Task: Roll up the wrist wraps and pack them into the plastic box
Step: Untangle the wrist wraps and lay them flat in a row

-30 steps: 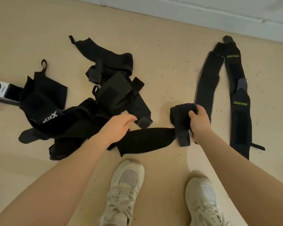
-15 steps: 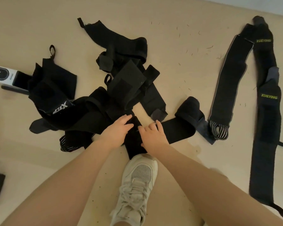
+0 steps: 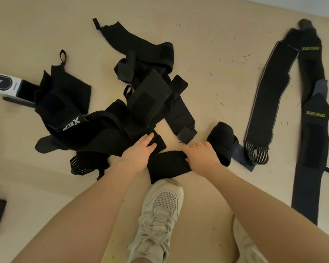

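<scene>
Both hands pressed down on a black wrist wrap (image 3: 167,166) spread flat on the floor (image 3: 207,54) above a pale sneaker (image 3: 160,215). The left hand (image 3: 139,153) lay with straight fingers on its 9 o'clock end; the right hand (image 3: 201,157) rested flat at 3 o'clock, beside the rolled portion (image 3: 219,137). More wraps (image 3: 122,103) sat heaped at 10 o'clock.
</scene>
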A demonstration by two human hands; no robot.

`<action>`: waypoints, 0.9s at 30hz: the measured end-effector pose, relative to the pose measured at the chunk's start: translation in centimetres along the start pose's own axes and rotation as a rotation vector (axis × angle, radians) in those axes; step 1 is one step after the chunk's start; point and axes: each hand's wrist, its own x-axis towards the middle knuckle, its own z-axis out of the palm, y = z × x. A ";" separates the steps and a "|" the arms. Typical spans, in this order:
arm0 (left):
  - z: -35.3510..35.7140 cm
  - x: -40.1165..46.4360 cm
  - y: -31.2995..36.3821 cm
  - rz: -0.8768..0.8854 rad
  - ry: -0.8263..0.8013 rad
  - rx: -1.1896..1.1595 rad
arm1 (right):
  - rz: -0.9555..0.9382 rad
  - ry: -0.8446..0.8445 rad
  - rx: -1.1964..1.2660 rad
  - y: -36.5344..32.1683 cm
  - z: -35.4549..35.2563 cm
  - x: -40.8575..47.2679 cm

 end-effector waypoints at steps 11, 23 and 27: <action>-1.4 0.0 5.2 -0.053 0.184 0.074 | -0.121 -0.248 0.533 5.6 -4.0 -8.6; -3.4 4.6 19.2 0.064 -0.007 -0.636 | 0.434 0.055 0.606 16.0 2.7 -9.3; -3.8 4.3 19.6 0.047 -0.073 -0.667 | 0.448 0.088 0.733 16.6 3.4 -8.9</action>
